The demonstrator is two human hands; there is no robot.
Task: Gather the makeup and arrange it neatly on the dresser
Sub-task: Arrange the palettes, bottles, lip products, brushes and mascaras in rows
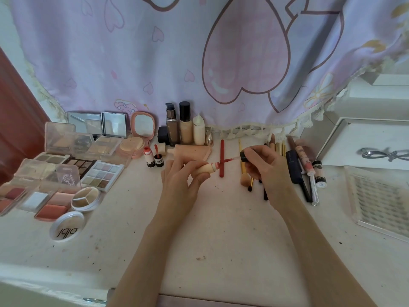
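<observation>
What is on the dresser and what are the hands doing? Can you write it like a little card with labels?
left hand: left hand holds a lip gloss tube, open end pointing right
right hand: right hand pinches the black cap, its wand nearly in the tube
left side: eyeshadow palettes, blush pans, round compacts
back row: three foundation bottles, a pink mirror compact
middle: a red stick lying flat
right side: brushes, pencils, a clear basket

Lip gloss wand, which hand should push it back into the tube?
Right. The right hand pinches the wand's cap, tip aimed at the tube gripped by the left hand.
</observation>
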